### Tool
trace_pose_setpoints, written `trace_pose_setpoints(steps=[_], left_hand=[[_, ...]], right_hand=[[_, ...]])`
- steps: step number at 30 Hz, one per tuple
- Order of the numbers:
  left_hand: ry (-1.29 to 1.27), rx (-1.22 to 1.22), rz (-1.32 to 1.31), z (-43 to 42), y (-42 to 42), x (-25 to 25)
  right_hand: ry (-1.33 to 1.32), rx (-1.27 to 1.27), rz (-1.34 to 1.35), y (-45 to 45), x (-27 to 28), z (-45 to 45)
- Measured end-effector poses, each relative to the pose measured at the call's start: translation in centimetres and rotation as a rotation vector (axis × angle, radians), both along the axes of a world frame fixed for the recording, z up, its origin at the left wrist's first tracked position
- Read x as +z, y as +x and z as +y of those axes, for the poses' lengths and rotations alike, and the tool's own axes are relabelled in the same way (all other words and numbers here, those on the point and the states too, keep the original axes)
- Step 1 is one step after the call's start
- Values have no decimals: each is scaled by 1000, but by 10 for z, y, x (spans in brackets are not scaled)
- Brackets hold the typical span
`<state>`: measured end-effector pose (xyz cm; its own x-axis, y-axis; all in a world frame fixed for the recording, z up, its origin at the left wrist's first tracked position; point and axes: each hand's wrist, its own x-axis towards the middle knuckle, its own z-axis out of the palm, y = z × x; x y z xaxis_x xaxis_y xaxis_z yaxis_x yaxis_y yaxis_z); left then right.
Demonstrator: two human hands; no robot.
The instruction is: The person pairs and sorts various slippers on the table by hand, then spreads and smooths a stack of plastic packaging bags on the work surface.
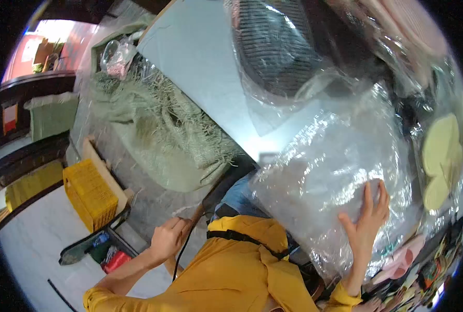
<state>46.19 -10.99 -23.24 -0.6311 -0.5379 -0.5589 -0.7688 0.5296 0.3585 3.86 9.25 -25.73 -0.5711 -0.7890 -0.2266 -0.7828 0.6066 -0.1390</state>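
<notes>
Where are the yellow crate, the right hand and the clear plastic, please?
Yellow crate (90, 193): head view, on a wall.
Right hand (366, 223): head view, back of hand.
Clear plastic (320, 179): head view, wrinkled surface.

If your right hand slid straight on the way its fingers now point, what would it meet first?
Your right hand would likely meet more folds of the clear plastic under it, then perhaps the dark wrapped item beyond; the depth there is hard to judge.

Clear plastic wrapping (325, 161), crinkled, glossy, loosely spread across pale bench (200, 67), close to its near edge.
</notes>
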Motion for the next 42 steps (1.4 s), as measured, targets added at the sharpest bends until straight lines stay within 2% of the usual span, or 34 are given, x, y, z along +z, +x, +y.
trace_pose_setpoints(steps=[1,4,5,8,12,14,16,19,23,26,27,28,30,32,34,35,36,38,40,42], left_hand=[[68,71,-41,-1,-4,5],[54,159,142,0,1,-4],[160,281,23,-3,-7,-1],[128,241,346,-19,-30,-13],[-41,-138,783,-36,-153,39],[-130,-482,981,-33,-214,47],[-115,-726,918,-18,-262,47],[-153,-889,823,-5,-313,10],[-140,-871,790,-13,-348,-33],[-229,-865,834,-22,-350,-60],[-245,-866,845,-21,-350,-60],[-258,-863,852,-21,-350,-61],[-223,-832,808,-25,-351,-63],[-224,-858,850,-26,-350,-64],[-204,-835,835,-28,-351,-68],[-203,-868,865,-31,-353,-71],[-207,-897,895,-33,-355,-72],[-190,-863,852,-28,-353,-67],[-192,-855,864,-28,-351,-68],[-214,-896,940,-33,-354,-72]], right_hand=[[-1,16,26,1,0,0],[-62,21,36,-1,-2,2],[-93,9,8,-1,-3,2],[-128,17,52,2,-3,7],[-253,31,9,3,-15,17],[-284,29,38,3,-23,21],[-393,30,92,14,-36,23],[-443,4,140,27,-45,26],[-444,-10,141,23,-39,23],[-597,-30,-32,18,-28,27],[-735,-118,-201,18,-18,32],[-921,-136,-233,21,3,48],[-831,-208,-67,38,56,101],[-677,-453,-162,78,96,154],[-583,-730,-411,130,101,194],[-423,-828,-545,161,102,206],[-266,-920,-682,194,99,213],[-183,-978,-719,272,58,217],[-222,-1075,-805,321,34,192],[-124,-1018,-819,354,-8,173]])
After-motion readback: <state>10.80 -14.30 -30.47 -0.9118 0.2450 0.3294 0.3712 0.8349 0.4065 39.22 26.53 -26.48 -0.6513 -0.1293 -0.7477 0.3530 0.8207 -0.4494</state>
